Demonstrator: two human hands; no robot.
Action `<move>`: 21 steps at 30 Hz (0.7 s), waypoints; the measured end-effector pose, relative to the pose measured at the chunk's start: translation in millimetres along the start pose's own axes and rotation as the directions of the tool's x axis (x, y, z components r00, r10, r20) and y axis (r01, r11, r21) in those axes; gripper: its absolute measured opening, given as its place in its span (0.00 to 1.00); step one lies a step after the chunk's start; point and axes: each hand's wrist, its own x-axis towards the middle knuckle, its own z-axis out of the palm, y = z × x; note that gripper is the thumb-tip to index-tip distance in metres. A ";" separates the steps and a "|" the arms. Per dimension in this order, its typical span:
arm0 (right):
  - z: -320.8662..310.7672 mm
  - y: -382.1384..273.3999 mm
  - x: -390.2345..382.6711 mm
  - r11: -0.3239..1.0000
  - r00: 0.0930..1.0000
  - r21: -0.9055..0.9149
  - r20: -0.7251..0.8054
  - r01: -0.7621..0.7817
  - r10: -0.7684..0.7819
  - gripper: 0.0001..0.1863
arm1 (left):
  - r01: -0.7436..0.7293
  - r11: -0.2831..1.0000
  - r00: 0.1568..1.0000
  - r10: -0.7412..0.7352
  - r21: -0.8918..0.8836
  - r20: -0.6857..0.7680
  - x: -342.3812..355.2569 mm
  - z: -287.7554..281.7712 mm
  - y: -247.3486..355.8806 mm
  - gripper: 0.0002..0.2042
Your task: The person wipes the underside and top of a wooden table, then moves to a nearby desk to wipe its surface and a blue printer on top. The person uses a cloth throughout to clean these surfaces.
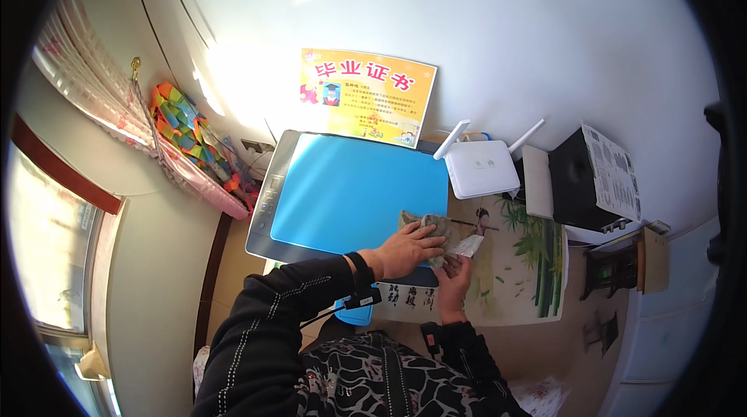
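Note:
A printer (pixel 264 215) with a bright blue top panel (pixel 354 191) stands before me. At the panel's near right corner lies a crumpled grey-green cloth (pixel 429 222). My left hand (pixel 406 250) is closed over this cloth, its fingers bent across the folds. Just right of it, my right hand (pixel 454 278) pinches a small whitish sheet or packet (pixel 469 246) between thumb and fingers, by the printer's right edge. Whether the right fingers also touch the cloth is hard to see.
Behind the printer a yellow certificate (pixel 369 94) leans on the wall. A white router (pixel 482 168) with raised antennas and a black box (pixel 595 176) stand to the right. A picture-printed mat (pixel 506 261) covers the table. A curtain (pixel 101 82) and colourful decoration (pixel 187 125) hang left.

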 end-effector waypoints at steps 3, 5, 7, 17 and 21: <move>-3.7 -3.1 1.5 0.993 0.999 -0.102 0.006 0.054 -0.054 0.34 | 0.014 1.000 1.000 -0.014 -0.007 -0.016 -16.6 -4.8 1.6 0.24; -6.0 -8.0 3.1 0.985 0.995 -0.140 0.031 0.096 -0.092 0.34 | 0.036 0.999 0.999 -0.036 -0.025 -0.014 -35.4 -12.5 0.1 0.25; -10.0 -14.7 5.1 0.947 0.989 -0.285 0.011 0.146 -0.149 0.32 | 0.076 0.997 0.997 -0.076 -0.029 -0.012 -58.3 -21.3 -3.1 0.26; 33.4 -39.8 57.0 0.982 0.970 -0.029 0.164 0.187 -0.180 0.24 | 0.520 0.854 0.818 -0.486 0.035 -0.308 -178.1 -63.3 -37.7 0.22; 62.0 -51.1 77.8 0.987 0.961 0.018 0.223 0.162 -0.162 0.23 | 0.632 0.774 0.719 -0.567 0.036 -0.402 -194.5 -65.5 -42.2 0.21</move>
